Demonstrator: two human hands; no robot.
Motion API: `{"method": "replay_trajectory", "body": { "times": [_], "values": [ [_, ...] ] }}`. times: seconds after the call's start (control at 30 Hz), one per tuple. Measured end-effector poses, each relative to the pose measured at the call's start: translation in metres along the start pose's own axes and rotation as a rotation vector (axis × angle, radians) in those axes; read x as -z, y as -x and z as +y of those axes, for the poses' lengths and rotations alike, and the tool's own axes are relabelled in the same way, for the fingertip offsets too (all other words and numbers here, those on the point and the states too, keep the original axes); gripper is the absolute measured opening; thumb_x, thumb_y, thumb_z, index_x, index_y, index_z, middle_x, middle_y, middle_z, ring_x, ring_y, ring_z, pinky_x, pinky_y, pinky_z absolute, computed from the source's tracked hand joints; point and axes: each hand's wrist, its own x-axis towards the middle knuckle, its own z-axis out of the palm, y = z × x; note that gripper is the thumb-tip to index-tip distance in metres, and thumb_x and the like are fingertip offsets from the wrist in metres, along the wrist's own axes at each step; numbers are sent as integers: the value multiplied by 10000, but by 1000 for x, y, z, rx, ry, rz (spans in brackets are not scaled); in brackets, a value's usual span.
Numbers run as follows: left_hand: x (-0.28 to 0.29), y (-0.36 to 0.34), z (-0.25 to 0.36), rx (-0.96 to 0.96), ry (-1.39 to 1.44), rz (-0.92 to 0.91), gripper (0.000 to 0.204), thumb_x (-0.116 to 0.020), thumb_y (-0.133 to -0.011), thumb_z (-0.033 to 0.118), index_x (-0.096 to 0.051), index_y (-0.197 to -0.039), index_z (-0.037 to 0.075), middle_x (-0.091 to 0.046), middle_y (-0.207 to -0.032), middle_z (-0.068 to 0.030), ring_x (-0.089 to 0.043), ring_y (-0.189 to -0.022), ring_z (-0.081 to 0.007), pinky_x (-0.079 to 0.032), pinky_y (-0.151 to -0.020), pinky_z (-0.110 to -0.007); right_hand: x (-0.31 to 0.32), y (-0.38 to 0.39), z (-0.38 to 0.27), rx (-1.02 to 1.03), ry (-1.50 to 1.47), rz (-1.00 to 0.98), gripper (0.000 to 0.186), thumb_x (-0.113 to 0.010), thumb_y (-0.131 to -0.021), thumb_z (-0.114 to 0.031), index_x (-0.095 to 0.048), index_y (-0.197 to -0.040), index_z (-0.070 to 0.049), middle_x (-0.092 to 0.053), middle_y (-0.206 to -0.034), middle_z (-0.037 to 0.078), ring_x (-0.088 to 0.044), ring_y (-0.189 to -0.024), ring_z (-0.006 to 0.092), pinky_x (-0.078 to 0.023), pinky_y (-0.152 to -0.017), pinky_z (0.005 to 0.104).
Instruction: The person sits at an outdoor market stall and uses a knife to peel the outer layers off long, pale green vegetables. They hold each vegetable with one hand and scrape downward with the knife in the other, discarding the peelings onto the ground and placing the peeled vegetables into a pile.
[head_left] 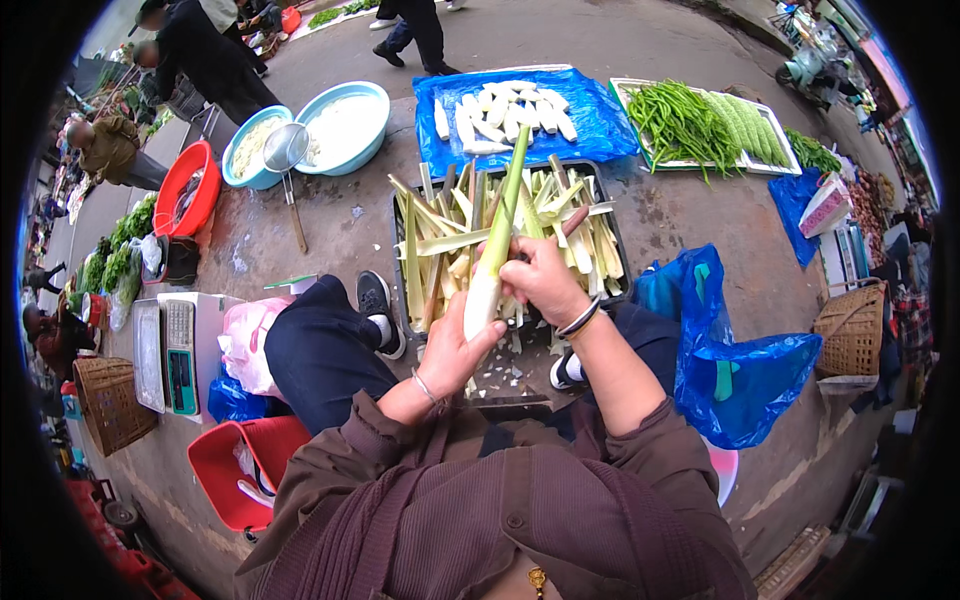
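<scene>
A long shoot, white at the base and green toward its tip, looks like water bamboo (487,285) and slants up between my hands. My left hand (455,345) wraps round its white lower end. Higher up, my right hand (543,282) is closed against the shoot's right side, fingers curled; whether a small tool is also in it I cannot tell. A brown, stick-like piece (574,220) shows just beyond the right hand. Below the hands, a dark tray (622,235) holds a heap of stripped husks (440,240). Peeled white shoots (512,108) lie beyond it on blue plastic sheeting (590,140).
Two blue basins (382,125) stand far left, a strainer (287,148) across them. Green peppers (680,122) fill a white tray at far right. A scale (181,355) and a red bin (222,490) are left; a blue plastic bag (735,370) is right. People (200,60) stand beyond.
</scene>
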Motion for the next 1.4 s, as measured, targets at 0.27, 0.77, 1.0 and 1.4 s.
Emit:
{"method": "replay_trajectory", "body": {
  "times": [0.27, 0.77, 1.0, 1.4],
  "values": [
    [-15, 8, -20, -14, 199, -7, 441, -636, -807, 311, -455, -1082, 17, -597, -797, -125, -599, -695, -248, -480, -633, -351, -17, 2, 28, 27, 0, 169, 289, -474, -753, -32, -614, -999, 29, -641, -795, 48, -460, -504, 34, -370, -451, 174],
    [-1, -4, -5, 254, 954, -444, 372, -579, -866, 208, -411, -1163, 58, -559, -761, -45, -573, -644, -133, -497, -583, -269, -1, 7, -7, 48, -244, -58, 386, -698, -774, -196, -572, -1068, 21, -629, -813, 25, -478, -543, 15, -386, -451, 145],
    [-11, -9, -25, -71, 71, 12, 627, -699, -757, 369, -425, -1177, -8, -603, -948, -214, -617, -849, -331, -482, -726, -391, -16, -4, 24, 164, 151, 232, 324, -730, -765, -202, -596, -950, 27, -597, -772, 44, -546, -671, 99, -459, -592, 249],
    [-19, -7, -33, -20, -50, 93, 406, -677, -762, 229, -463, -1031, 13, -604, -858, -216, -609, -784, -368, -469, -675, -412, -11, -2, 28, 3, 93, 204, 205, -592, -741, -136, -569, -790, 62, -585, -639, 84, -561, -498, 125, -446, -454, 267]
  ]
}}
